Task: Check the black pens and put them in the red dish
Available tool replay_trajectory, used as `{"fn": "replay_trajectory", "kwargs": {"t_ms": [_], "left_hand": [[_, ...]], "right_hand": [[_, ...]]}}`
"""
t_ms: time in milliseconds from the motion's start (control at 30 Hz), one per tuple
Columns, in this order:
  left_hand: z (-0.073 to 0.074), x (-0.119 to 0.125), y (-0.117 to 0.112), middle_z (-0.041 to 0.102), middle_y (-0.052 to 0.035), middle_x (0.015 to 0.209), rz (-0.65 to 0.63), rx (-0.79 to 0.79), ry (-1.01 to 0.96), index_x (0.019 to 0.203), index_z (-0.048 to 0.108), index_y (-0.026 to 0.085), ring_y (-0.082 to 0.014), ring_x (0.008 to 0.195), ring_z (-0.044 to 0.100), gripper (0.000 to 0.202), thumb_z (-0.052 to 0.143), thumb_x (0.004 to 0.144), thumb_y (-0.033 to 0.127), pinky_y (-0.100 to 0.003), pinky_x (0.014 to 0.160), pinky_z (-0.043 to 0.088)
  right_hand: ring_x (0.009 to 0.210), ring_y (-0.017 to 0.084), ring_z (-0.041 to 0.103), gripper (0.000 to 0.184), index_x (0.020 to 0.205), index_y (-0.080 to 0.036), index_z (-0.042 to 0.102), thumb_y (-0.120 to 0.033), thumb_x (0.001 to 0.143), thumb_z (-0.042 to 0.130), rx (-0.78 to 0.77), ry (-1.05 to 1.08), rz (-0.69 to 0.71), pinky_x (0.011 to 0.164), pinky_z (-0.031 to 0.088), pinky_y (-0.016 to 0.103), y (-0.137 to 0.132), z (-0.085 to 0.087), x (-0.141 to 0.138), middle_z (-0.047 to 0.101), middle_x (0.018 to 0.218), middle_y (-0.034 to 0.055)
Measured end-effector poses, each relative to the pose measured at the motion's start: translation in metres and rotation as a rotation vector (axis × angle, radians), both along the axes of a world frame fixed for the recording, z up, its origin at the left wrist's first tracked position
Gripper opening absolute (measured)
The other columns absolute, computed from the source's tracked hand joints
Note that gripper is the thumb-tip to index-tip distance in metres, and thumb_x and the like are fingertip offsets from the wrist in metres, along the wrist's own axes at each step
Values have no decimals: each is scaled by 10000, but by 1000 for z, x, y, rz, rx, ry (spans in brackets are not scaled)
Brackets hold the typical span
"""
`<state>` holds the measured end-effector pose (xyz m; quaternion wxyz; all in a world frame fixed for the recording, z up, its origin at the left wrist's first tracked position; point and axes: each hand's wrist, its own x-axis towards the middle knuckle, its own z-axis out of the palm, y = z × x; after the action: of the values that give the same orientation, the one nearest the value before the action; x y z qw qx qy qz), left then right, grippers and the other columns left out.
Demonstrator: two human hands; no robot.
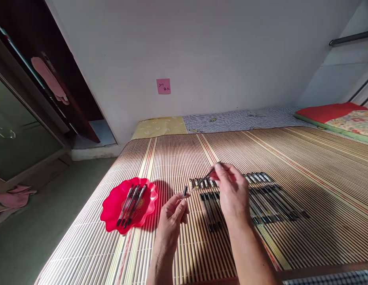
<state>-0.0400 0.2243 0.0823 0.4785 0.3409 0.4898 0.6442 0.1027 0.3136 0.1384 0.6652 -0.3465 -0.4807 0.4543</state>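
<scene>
My left hand (172, 215) is closed in a pinch on a small dark pen cap (185, 192), held just above the bamboo mat (184, 150). My right hand (231, 190) is closed on a thin pen refill (203, 181) whose tip points left and down toward the cap; the two are a short gap apart. Under my right hand lies a row of several black pens (267, 198), side by side on the mat. To the left a red flower-shaped plate (112, 204) holds three assembled black pens (132, 204).
The mat covers a bed against a white wall with a pink sticky note (163, 86). A red and floral cushion (338, 115) lies at the far right. The bed's left edge drops to a grey floor (38, 221) with pink cloth (14, 196) and a dark doorway.
</scene>
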Motion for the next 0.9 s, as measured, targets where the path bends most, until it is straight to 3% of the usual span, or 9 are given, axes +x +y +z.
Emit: {"fn": "replay_trajectory", "kwargs": {"t_ms": [100,200,467,900], "left_hand": [[2,-4,-3,510,33,647,-20,21,80,1029,777,156,-109,586,412,476,799,819,583,-237,573,344],[3,-7,-4,531,19,688,-22,35,131,1035,787,158,-127,649,439,441,798,833,549,-248,632,374],[1,-7,-4,549,4,751,4,54,181,1029,800,183,-148,712,439,395,790,840,530,-265,682,370],[-3,-11,-7,631,-23,828,0,77,204,1072,801,193,-162,766,493,362,801,859,486,-275,721,395]], "right_hand": [[783,178,692,235,894,-200,672,-427,939,716,83,76,-182,775,591,348,-3,9,2,726,883,57],[755,172,684,234,864,-197,669,-415,931,723,124,75,-237,757,581,344,-5,12,3,712,837,43],[732,158,679,199,855,-208,667,-385,921,730,145,-4,-150,725,573,318,-8,15,2,721,823,25],[700,150,688,188,872,-208,664,-374,934,727,185,-36,-140,716,602,305,-7,16,5,711,810,18]]}}
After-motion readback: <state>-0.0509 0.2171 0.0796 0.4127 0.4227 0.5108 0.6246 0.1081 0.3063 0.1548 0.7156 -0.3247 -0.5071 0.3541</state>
